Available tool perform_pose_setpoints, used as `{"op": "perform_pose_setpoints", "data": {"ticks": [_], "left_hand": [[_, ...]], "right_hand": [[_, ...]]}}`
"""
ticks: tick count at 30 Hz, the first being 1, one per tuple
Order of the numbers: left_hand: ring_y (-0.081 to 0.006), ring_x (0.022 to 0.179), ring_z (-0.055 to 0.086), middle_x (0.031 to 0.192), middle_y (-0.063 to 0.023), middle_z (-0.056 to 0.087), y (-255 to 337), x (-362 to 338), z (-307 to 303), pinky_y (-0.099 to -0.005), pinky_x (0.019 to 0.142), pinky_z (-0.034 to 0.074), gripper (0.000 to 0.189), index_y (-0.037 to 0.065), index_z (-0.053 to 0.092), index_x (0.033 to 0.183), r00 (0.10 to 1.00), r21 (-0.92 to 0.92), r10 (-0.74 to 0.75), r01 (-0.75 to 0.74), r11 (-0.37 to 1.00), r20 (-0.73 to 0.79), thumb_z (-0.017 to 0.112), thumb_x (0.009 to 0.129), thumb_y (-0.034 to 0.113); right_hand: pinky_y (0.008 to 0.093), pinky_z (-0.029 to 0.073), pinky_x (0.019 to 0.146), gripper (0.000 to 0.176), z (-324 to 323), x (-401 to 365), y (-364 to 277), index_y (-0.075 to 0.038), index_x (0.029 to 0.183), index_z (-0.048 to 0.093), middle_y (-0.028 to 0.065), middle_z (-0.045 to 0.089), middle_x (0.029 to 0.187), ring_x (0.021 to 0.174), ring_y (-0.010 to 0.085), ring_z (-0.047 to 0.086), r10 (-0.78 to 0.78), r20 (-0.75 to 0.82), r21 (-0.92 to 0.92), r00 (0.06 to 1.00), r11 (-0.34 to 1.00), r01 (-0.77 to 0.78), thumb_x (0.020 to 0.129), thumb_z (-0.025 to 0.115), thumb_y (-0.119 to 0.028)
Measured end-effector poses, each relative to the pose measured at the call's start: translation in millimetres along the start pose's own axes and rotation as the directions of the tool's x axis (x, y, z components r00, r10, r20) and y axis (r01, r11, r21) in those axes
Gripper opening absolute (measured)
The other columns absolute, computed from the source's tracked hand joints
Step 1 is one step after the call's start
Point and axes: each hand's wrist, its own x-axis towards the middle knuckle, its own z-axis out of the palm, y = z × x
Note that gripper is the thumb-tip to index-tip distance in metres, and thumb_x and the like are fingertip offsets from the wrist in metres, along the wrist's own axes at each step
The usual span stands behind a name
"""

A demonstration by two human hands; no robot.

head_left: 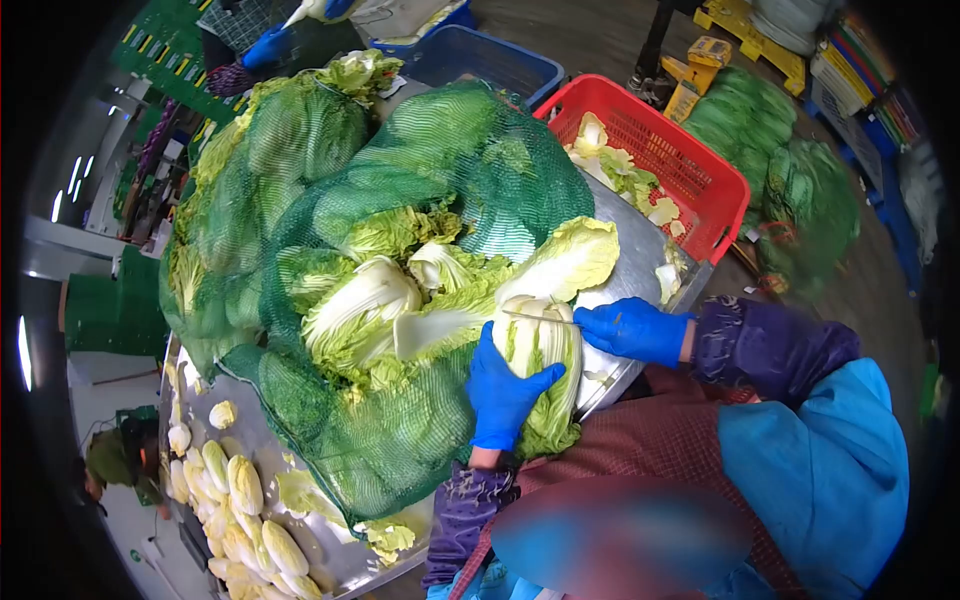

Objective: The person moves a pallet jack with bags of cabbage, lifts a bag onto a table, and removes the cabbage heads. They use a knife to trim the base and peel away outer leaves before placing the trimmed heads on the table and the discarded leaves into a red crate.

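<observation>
A napa cabbage (538,350) lies at the table's near edge, its pale base turned away from me. My left hand (505,385), in a blue glove, is closed around its left side. In my blue-gloved right hand (635,330) is a knife (540,317), its thin blade lying across the base of the cabbage. One loose outer leaf (565,262) stands out beyond the blade. Close by on the left, more cabbages (365,305) show through the opening of a green mesh sack (400,440).
Another full mesh sack (290,150) stands behind. A red crate (660,140) holds leaf scraps, with a blue crate (490,60) beyond it. Small trimmed cabbage hearts (245,485) are piled at the left on the metal table (410,515). A co-worker's gloved hand (268,47) is at the top.
</observation>
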Motion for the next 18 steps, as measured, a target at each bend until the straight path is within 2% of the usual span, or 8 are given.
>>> {"op": "perform_pose_setpoints", "data": {"ticks": [2, 5, 6, 10, 12, 14, 15, 18], "left_hand": [[-0.0359, 0.103, 0.048, 0.114, -0.0214, 0.049, 2, 3, 5, -0.0434, 0.086, 0.040, 0.102, -0.001, 0.032, 0.126, 1.000, 0.070, -0.007, 0.006, 0.997, 0.016, 0.078, 0.050, 0.048], [-0.0365, 0.097, 0.049, 0.109, -0.0206, 0.050, 3, 2, 16, -0.0453, 0.080, 0.040, 0.103, 0.000, 0.032, 0.126, 0.995, 0.233, 0.078, -0.060, 0.971, -0.067, 0.076, 0.050, 0.054], [-0.0359, 0.096, 0.049, 0.106, -0.0199, 0.051, 4, 3, 16, -0.0460, 0.078, 0.040, 0.104, 0.000, 0.032, 0.127, 0.994, 0.264, 0.081, -0.059, 0.963, -0.074, 0.075, 0.049, 0.055], [-0.0343, 0.093, 0.049, 0.103, -0.0184, 0.051, 7, 3, 23, -0.0468, 0.074, 0.039, 0.105, 0.002, 0.031, 0.127, 0.992, 0.339, 0.072, -0.034, 0.940, -0.101, 0.074, 0.048, 0.056], [-0.0342, 0.093, 0.049, 0.103, -0.0182, 0.050, 13, 2, 25, -0.0470, 0.074, 0.038, 0.104, 0.002, 0.031, 0.128, 0.993, 0.360, 0.049, -0.006, 0.933, -0.111, 0.074, 0.049, 0.055], [-0.0338, 0.094, 0.048, 0.106, -0.0184, 0.049, 19, 0, 27, -0.0476, 0.075, 0.037, 0.104, 0.003, 0.029, 0.129, 0.994, 0.400, -0.005, 0.047, 0.915, -0.107, 0.074, 0.050, 0.053], [-0.0338, 0.094, 0.048, 0.106, -0.0184, 0.049, 27, -6, 31, -0.0476, 0.075, 0.037, 0.104, 0.003, 0.029, 0.129, 0.994, 0.402, 0.003, 0.043, 0.915, -0.112, 0.074, 0.050, 0.053], [-0.0330, 0.092, 0.048, 0.105, -0.0189, 0.050, 44, -13, 36, -0.0479, 0.074, 0.037, 0.104, 0.003, 0.028, 0.130, 0.970, 0.605, 0.158, -0.013, 0.796, -0.187, 0.074, 0.050, 0.053]], "right_hand": [[0.0364, 0.046, 0.056, 0.020, 4, 3, 6, -0.008, 0.095, 0.051, 0.0120, 0.058, 0.074, 0.059, 0.0285, 0.055, 0.271, 0.253, 0.226, 0.929, 0.917, -0.330, 0.090, 0.043, -0.025], [0.0367, 0.045, 0.056, 0.027, 17, 6, 27, -0.007, 0.096, 0.050, 0.0124, 0.058, 0.071, 0.058, 0.0286, 0.054, 0.297, 0.341, 0.309, 0.892, 0.861, -0.405, 0.093, 0.035, -0.029], [0.0382, 0.045, 0.057, 0.027, 22, 5, 28, -0.006, 0.095, 0.050, 0.0145, 0.058, 0.069, 0.060, 0.0301, 0.055, 0.182, 0.143, 0.245, 0.973, 0.946, -0.213, 0.093, 0.036, -0.029], [0.0403, 0.045, 0.059, 0.024, 25, 14, 37, -0.006, 0.095, 0.051, 0.0176, 0.059, 0.071, 0.062, 0.0322, 0.057, 0.251, 0.257, 0.216, 0.933, 0.926, -0.309, 0.091, 0.037, -0.026], [0.0423, 0.046, 0.061, 0.025, 27, 16, 39, -0.004, 0.096, 0.051, 0.0206, 0.059, 0.077, 0.067, 0.0352, 0.059, 0.254, 0.284, 0.025, 0.925, 0.962, -0.272, 0.090, 0.036, -0.023], [0.0431, 0.046, 0.058, 0.025, 39, 19, 46, -0.003, 0.097, 0.049, 0.0198, 0.059, 0.075, 0.065, 0.0359, 0.058, 0.274, 0.279, -0.025, 0.921, 0.960, -0.278, 0.089, 0.036, -0.023], [0.0439, 0.046, 0.056, 0.025, 45, 18, 51, -0.002, 0.098, 0.047, 0.0191, 0.059, 0.073, 0.063, 0.0365, 0.058, 0.294, 0.275, -0.074, 0.915, 0.956, -0.285, 0.089, 0.037, -0.023], [0.0458, 0.047, 0.064, 0.030, 52, 20, 58, 0.001, 0.096, 0.050, 0.0234, 0.060, 0.079, 0.072, 0.0386, 0.059, 0.268, 0.195, -0.027, 0.944, 0.963, -0.268, 0.087, 0.034, -0.022]]}}
